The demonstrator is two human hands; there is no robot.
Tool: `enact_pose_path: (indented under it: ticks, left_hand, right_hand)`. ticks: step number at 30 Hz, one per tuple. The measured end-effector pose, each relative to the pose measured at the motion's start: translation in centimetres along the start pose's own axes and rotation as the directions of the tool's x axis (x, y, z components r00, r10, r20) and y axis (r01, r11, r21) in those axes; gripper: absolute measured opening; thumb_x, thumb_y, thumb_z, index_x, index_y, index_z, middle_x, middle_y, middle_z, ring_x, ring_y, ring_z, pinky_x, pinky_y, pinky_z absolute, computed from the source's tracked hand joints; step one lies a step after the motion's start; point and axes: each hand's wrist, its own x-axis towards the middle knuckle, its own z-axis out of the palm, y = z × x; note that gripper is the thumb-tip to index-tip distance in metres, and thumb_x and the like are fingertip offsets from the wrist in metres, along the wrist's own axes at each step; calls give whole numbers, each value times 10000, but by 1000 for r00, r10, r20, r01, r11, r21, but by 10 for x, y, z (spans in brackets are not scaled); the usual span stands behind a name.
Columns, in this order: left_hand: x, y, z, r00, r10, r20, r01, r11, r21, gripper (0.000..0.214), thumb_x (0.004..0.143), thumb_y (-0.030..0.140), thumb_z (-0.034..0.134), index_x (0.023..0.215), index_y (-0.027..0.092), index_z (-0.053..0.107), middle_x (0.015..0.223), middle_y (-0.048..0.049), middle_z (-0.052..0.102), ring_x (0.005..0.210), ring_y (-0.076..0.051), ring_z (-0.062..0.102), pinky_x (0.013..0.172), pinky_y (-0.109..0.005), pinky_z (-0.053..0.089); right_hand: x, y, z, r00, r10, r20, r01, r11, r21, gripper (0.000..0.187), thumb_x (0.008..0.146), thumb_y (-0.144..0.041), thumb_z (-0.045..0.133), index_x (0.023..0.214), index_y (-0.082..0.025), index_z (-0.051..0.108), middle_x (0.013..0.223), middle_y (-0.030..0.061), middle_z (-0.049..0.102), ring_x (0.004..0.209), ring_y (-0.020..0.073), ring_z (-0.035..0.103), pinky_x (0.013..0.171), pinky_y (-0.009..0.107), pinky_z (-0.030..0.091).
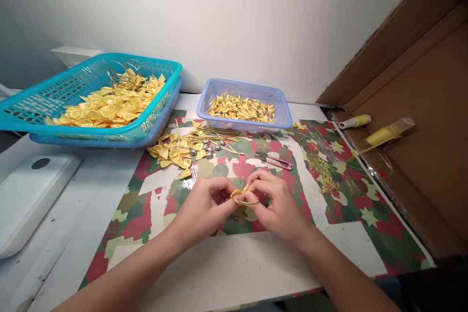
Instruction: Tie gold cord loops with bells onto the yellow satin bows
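Observation:
Both hands meet over the patterned sheet, pinching one small yellow ribbon bow [240, 193] with a loop of gold cord. My left hand [210, 203] grips its left side between thumb and fingers. My right hand [275, 202] holds the right side, its thumb on the gold loop [245, 202]. A thin strand rises from the bow. Just beyond lie loose yellow bows [174, 152], silver bells [209, 148] and lengths of gold cord [219, 132]. Pink-handled thread snips [274, 160] rest beyond my right hand.
A turquoise basket [153, 129] of yellow bows stands at the back left, stacked on a blue one. A lilac basket [244, 126] with finished-looking bows is at the back. White scale [36, 195] at left; tangled gold thread [323, 173], yellow spools [383, 135] and cardboard [413, 83] at right.

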Motion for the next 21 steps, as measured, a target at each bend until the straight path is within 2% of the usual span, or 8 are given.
enact_pose_path:
  ticks: [2, 4, 6, 8, 10, 14, 17, 21]
  left_hand:
    - [1, -2, 1, 999, -40, 11, 41, 999, -34, 271, 735, 387, 614, 611, 150, 570, 561, 1, 564, 511, -103, 490, 467, -205, 377]
    - [1, -3, 2, 997, -78, 25, 80, 996, -51, 228, 716, 348, 614, 609, 154, 560, 550, 7, 562, 488, -100, 491, 449, -201, 364]
    - [1, -4, 2, 992, -117, 49, 119, 992, -42, 194, 696, 319, 610, 603, 159, 551, 511, 20, 540, 451, -95, 474, 417, -195, 336]
    - [1, -4, 2, 987, -144, 75, 145, 989, -1, 181, 677, 310, 610, 592, 162, 550, 481, 29, 517, 432, -93, 456, 399, -192, 316]
    - [0, -4, 2, 981, -164, 99, 160, 986, 56, 191, 671, 318, 610, 576, 162, 553, 467, 29, 507, 434, -95, 452, 397, -193, 314]
    - [-1, -3, 1, 969, -200, 148, 185, 976, 112, 221, 683, 350, 598, 566, 166, 558, 465, 21, 513, 437, -102, 459, 398, -198, 314]
    - [0, -3, 0, 966, -206, 156, 190, 975, 112, 219, 675, 343, 603, 557, 167, 544, 479, 19, 516, 441, -99, 453, 403, -199, 308]
    - [1, -4, -1, 961, -218, 170, 207, 975, 82, 193, 664, 313, 602, 561, 166, 531, 490, 28, 497, 440, -90, 426, 406, -198, 290]
  right_hand:
    - [-2, -2, -2, 997, 21, -72, -25, 999, -48, 265, 801, -207, 560, 548, -184, 483, 691, 18, 535, 634, 124, 494, 560, 253, 378]
    - [-6, -6, -3, 994, -44, -99, 34, 994, -104, 335, 788, -230, 585, 487, -187, 445, 602, 3, 513, 587, 121, 473, 566, 269, 358]
    - [-10, -10, -5, 984, -176, -25, 170, 973, -157, 317, 797, -272, 596, 503, -195, 505, 551, -8, 521, 551, 118, 462, 589, 288, 344]
    - [-13, -13, -5, 966, -251, 65, 260, 942, -213, 199, 820, -280, 576, 639, -211, 623, 569, -8, 568, 544, 117, 470, 603, 295, 326]
    - [-13, -12, -4, 977, -194, 89, 212, 934, -288, 169, 846, -227, 522, 766, -213, 670, 626, 4, 617, 559, 116, 491, 611, 294, 313]
    - [-9, -10, -7, 996, -30, 83, 58, 930, -362, 205, 836, -158, 482, 762, -204, 667, 655, 11, 632, 580, 117, 508, 636, 293, 310]
    - [-10, -14, -13, 992, -98, 75, 115, 952, -283, 145, 800, -160, 518, 752, -205, 647, 629, -9, 605, 572, 115, 492, 644, 290, 314]
    - [-14, -19, -17, 966, -161, 201, 209, 946, -248, 144, 790, -160, 520, 753, -214, 649, 553, -29, 549, 517, 106, 448, 606, 283, 286]
